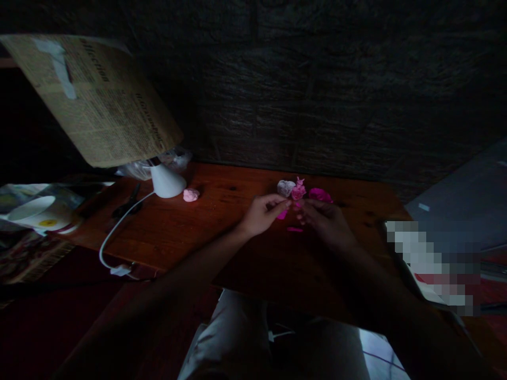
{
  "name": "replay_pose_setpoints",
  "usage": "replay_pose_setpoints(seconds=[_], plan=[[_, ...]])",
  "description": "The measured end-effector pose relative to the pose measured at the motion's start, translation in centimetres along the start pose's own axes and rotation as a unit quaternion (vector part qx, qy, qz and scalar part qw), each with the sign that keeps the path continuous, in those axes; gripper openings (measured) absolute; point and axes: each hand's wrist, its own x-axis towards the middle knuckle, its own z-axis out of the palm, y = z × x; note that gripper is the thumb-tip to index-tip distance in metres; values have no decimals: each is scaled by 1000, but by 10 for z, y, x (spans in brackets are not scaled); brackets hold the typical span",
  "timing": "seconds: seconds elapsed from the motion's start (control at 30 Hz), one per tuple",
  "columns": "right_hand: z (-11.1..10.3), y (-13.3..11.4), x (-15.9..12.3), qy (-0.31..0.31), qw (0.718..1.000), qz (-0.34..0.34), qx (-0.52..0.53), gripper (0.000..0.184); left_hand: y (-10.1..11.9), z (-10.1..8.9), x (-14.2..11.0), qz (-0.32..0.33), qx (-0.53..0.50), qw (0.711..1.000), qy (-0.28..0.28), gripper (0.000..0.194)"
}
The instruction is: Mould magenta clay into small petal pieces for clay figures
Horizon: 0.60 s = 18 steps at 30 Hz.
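Note:
My left hand (pixel 263 214) and my right hand (pixel 327 219) meet over the wooden table, fingertips bent in a pinch. Between them shows a small magenta piece (pixel 298 203), soft-looking like modelling clay; the fingers hide part of it. Just behind stands a pink ruffled, flower-like figure (pixel 299 188), with a whitish crumpled lump (pixel 285 187) to its left. A larger magenta lump (pixel 320 195) lies behind my right hand. Under my left fingertips is another magenta bit (pixel 282 215), and a thin magenta strip (pixel 294 229) lies nearer me.
On the left stands a lamp with a white base (pixel 168 182) and newspaper-print shade (pixel 103 100); its white cord (pixel 113 235) hangs over the table edge. Beside it are a pale pink lump (pixel 190 195), dark scissors (pixel 129 206) and a white cup (pixel 43 214). A brick-patterned wall (pixel 253 105) rises behind.

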Motion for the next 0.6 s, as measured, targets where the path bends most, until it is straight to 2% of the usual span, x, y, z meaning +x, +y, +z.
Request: replay_pose_setpoints(seconds=[0.23, 0.43, 0.6], plan=[[-4, 2, 3, 42, 999, 0, 1, 43, 3, 0, -1, 1, 16, 1000, -1, 29], [-3, 1, 3, 62, 998, 18, -3, 47, 5, 1, -2, 34, 77, 996, -35, 26], [-3, 0, 3, 55, 997, 44, 30, 49, 5, 0, -2, 36, 84, 995, -30, 26]])
